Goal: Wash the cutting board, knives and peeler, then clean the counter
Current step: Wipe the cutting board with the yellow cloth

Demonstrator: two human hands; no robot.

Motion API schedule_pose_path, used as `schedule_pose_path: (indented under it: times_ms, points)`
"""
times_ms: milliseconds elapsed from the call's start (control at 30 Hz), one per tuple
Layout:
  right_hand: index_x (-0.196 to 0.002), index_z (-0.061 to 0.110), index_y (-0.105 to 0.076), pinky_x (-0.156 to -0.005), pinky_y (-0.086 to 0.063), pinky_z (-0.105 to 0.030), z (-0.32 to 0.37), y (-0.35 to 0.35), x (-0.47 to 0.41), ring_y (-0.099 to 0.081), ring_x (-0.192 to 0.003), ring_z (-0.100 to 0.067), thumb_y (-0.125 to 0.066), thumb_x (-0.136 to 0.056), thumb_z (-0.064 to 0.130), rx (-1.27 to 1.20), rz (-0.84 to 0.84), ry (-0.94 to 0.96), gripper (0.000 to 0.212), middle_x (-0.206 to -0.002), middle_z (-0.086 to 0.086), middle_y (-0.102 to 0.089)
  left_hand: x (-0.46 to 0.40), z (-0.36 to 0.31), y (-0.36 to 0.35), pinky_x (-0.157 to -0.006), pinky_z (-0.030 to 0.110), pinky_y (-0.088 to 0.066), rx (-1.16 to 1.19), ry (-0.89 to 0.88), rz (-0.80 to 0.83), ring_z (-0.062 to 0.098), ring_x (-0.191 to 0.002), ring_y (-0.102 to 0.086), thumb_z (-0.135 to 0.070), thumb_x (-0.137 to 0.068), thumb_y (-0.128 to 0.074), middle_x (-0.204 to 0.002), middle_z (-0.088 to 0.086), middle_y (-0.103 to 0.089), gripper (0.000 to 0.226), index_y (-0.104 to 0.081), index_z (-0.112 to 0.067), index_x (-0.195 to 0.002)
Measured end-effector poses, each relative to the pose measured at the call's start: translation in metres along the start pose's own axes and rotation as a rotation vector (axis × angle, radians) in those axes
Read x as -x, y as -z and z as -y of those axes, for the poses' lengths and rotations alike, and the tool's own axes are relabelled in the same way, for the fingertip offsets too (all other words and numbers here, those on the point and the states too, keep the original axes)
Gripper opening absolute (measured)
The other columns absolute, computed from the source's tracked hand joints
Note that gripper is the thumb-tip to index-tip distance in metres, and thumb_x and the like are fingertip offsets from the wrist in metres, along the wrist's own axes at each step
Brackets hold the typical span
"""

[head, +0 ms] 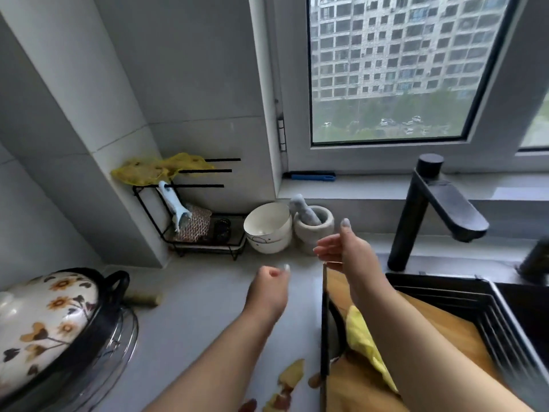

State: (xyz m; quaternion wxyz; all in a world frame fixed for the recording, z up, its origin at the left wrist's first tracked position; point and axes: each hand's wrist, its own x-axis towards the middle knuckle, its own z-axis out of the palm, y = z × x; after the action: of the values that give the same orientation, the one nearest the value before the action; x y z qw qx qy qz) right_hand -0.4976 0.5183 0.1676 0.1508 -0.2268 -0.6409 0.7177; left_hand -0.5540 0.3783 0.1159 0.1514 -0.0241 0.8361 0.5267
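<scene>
The rectangular wooden cutting board (439,328) is lying tilted in the black sink (487,295), a yellow cloth (364,331) draped on it. The right hand (346,248) is hovering open above its far edge, gripping nothing; the left hand (269,288) is hanging in a loose, empty fist over the grey counter (208,292). Washing appears barely begun. Next: turning on the black tap (439,209). Peelings (289,382) are awaiting clearing.
</scene>
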Motion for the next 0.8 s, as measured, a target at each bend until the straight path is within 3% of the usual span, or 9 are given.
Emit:
schedule_pose_path:
  times_ms: [133, 200, 300, 467, 567, 700, 800]
  points:
    - [-0.082, 0.004, -0.066, -0.088, -0.047, -0.045, -0.015, 0.057, 0.015, -0.064, -0.088, -0.032, -0.026, -0.103, 0.046, 0.034, -0.129, -0.037, 0.062, -0.087, -0.016, -0.072, 0.04, 0.034, -0.052, -0.085, 0.04, -0.055, -0.064, 0.149, 0.269, 0.026, -0.091, -0.063, -0.067, -0.082, -0.042, -0.099, 0.007, -0.065, 0.06, -0.059, -0.014, -0.105]
    - [-0.083, 0.003, -0.066, -0.089, -0.047, -0.046, -0.024, 0.085, 0.021, -0.064, -0.087, -0.032, -0.026, -0.104, 0.045, 0.045, -0.195, -0.079, 0.062, -0.089, -0.018, -0.071, 0.051, 0.044, -0.067, -0.09, 0.041, -0.052, -0.136, 0.168, 0.296, 0.029, -0.104, -0.063, -0.071, -0.079, -0.039, -0.115, 0.011, -0.066, 0.075, -0.06, -0.012, -0.12]
    - [-0.083, 0.003, -0.066, -0.087, -0.046, -0.044, -0.037, 0.122, 0.03, -0.062, -0.082, -0.03, -0.027, -0.104, 0.044, 0.042, -0.289, -0.142, 0.06, -0.086, -0.017, -0.071, 0.057, 0.048, -0.074, -0.098, 0.038, -0.047, -0.126, 0.15, 0.255, 0.027, -0.114, -0.058, -0.066, -0.088, -0.038, -0.126, 0.009, -0.062, 0.07, -0.056, -0.013, -0.131]
    - [-0.084, 0.002, -0.065, -0.074, -0.044, -0.038, -0.059, 0.168, 0.049, -0.059, -0.079, -0.029, -0.03, -0.104, 0.04, 0.051, -0.371, -0.202, 0.056, -0.081, -0.016, -0.068, 0.065, 0.04, -0.073, -0.078, 0.034, -0.049, -0.176, 0.038, 0.145, 0.03, -0.094, -0.063, -0.059, -0.096, -0.035, -0.101, 0.014, -0.069, 0.065, -0.067, -0.003, -0.101]
    - [-0.086, 0.0, -0.066, -0.068, -0.042, -0.034, -0.069, 0.195, 0.059, -0.058, -0.075, -0.027, -0.03, -0.104, 0.04, 0.076, -0.406, -0.212, 0.056, -0.08, -0.016, -0.068, 0.076, 0.032, -0.066, -0.062, 0.027, -0.039, -0.143, -0.014, 0.119, 0.019, -0.069, -0.056, -0.051, -0.098, -0.038, -0.078, 0.007, -0.064, 0.055, -0.066, -0.006, -0.082]
    - [-0.087, 0.003, -0.066, -0.073, -0.046, -0.037, -0.074, 0.227, 0.07, -0.061, -0.077, -0.027, -0.033, -0.102, 0.041, 0.113, -0.487, -0.192, 0.052, -0.086, -0.018, -0.07, 0.095, 0.018, -0.03, -0.049, 0.023, -0.033, -0.007, -0.019, 0.137, 0.017, -0.057, -0.045, -0.045, -0.099, -0.043, -0.065, 0.008, -0.053, 0.048, -0.066, -0.005, -0.083]
    - [-0.091, 0.006, -0.064, -0.078, -0.048, -0.042, -0.073, 0.244, 0.077, -0.063, -0.084, -0.029, -0.033, -0.101, 0.042, 0.234, -0.528, -0.18, 0.049, -0.087, -0.013, -0.069, 0.116, 0.002, 0.002, -0.039, 0.019, -0.043, 0.139, 0.011, 0.122, 0.022, -0.048, -0.059, -0.037, -0.099, -0.045, -0.061, 0.012, -0.066, 0.047, -0.066, 0.002, -0.084]
